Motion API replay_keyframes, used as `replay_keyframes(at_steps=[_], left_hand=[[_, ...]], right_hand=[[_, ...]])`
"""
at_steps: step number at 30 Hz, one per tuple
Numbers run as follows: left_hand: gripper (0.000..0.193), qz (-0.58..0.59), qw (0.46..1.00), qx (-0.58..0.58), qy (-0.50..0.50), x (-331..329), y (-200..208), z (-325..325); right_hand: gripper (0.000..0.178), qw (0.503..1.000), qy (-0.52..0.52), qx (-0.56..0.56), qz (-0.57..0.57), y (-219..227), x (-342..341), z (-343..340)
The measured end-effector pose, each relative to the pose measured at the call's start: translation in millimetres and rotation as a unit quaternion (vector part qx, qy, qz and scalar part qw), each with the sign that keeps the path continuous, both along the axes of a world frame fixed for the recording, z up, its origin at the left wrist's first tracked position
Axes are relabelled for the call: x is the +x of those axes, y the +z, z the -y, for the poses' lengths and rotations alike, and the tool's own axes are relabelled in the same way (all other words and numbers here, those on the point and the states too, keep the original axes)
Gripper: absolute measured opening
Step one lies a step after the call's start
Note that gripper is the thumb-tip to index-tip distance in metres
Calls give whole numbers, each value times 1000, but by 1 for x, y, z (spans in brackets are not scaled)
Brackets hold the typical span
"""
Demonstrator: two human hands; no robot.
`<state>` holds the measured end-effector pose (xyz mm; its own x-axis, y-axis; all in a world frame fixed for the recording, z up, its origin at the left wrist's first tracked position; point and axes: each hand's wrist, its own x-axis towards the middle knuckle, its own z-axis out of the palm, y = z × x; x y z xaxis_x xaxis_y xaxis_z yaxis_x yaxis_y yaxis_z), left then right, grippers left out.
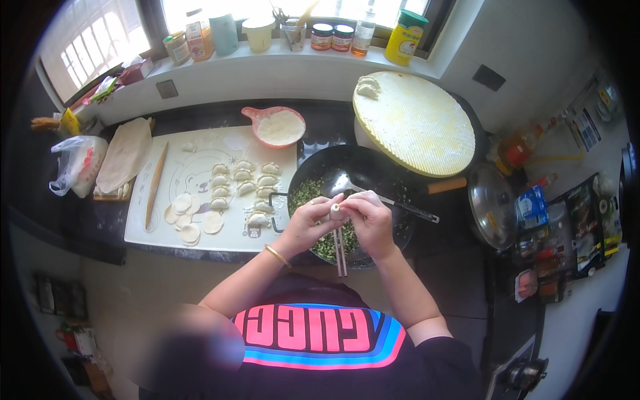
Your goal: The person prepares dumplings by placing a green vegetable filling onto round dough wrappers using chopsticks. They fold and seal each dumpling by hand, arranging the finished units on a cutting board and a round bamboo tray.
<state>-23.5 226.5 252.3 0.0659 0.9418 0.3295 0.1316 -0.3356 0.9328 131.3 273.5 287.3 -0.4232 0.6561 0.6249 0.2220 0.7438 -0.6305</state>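
Over the wok (363, 160) my two hands meet, fingers closed together. My left hand (308, 221) and my right hand (371, 219) pinch a small pale dumpling (336, 211) between their fingertips. Most of it is hidden by the fingers. Chopped green filling (325, 249) lies in the wok beneath. A pair of chopsticks (341, 257) reaches from below my hands toward the wok's near rim; their upper ends are hidden. A metal spoon (339, 183) rests in the wok, its handle pointing right.
On the white mat (143, 220) at left are several folded dumplings (220, 191), round wrappers (190, 233) and a rolling pin (157, 183). Behind stands a pink bowl of flour (280, 128). A round ridged tray (420, 123) holds a few dumplings; a glass lid (492, 205) stands at right.
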Motion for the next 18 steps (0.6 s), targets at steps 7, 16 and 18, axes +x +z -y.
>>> replay_keyframes(at_steps=[7, 16, 18], left_hand=[[28, -27, 1000, 4, -6, -1, 0, 0], [22, -13, 999, -33, -39, -4, -2, 1], [20, -39, 998, -30, -41, -5, -1, 0]], right_hand=[[8, 997, 47, -15, 51, 5, -1, -8], [8, 994, 99, 6, 49, 10, 1, -12], [8, 991, 91, 40, 94, 9, -3, -15]])
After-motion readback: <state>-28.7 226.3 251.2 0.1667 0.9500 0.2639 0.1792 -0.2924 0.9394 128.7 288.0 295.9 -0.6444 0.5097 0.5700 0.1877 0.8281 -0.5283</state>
